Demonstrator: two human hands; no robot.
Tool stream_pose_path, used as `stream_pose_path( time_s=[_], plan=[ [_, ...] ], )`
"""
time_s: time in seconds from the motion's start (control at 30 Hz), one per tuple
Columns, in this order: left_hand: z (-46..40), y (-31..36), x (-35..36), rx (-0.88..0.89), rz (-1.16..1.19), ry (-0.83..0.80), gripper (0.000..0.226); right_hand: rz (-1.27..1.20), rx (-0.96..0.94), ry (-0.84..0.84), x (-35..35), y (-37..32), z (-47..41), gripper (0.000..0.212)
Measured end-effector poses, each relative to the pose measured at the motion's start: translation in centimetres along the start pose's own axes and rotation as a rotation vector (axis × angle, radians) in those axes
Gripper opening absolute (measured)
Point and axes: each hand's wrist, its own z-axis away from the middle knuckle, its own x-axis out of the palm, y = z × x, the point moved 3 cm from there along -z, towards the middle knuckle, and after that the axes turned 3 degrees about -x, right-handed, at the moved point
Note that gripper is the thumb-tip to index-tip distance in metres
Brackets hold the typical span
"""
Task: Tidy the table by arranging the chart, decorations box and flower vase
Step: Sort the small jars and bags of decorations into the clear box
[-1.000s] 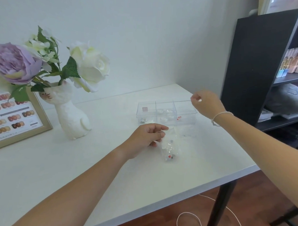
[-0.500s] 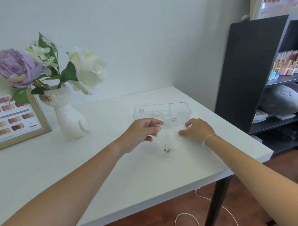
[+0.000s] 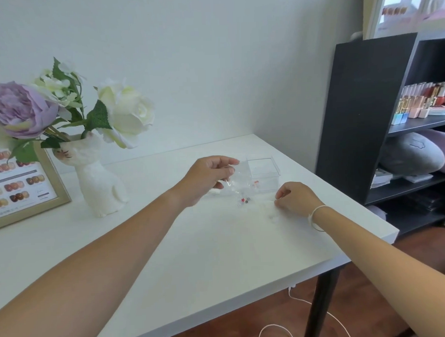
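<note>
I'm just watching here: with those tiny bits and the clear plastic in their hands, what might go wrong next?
1. The left hand holds a clear bag tilted above the table; the small coloured decorations near its lower end may spill and scatter.
2. The right hand works close to the table's right edge, so loose bits may roll off.
3. The clear decorations box is hard to see and may get knocked.

Bare forearms, thin white bracelet (image 3: 316, 216) on right wrist
</note>
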Motion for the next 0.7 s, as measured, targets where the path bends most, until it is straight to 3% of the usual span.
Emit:
stream_pose_path(
  time_s=[0.13, 0.27, 0.47, 0.7],
  plan=[
    [-1.9, 1.7, -0.2, 0.057, -0.055, 0.082, 0.019, -0.078, -0.032, -0.011, -1.7, -0.1, -0.3, 0.018],
    [-4.0, 3.0, 0.1, 0.107, -0.061, 0.172, 0.017, -0.128, -0.051, 0.070, -4.8, -0.3, -0.7, 0.008],
    [-7.1, 3.6, 1.8, 0.136, -0.112, 0.183, 0.021, -0.185, -0.102, 0.253, -9.5, -1.3, -1.7, 0.012],
    [-10.3, 2.7, 3.2, 0.140, -0.236, 0.183, 0.021, -0.189, -0.134, 0.350, -12.0, -2.1, -3.3, 0.003]
  ],
)
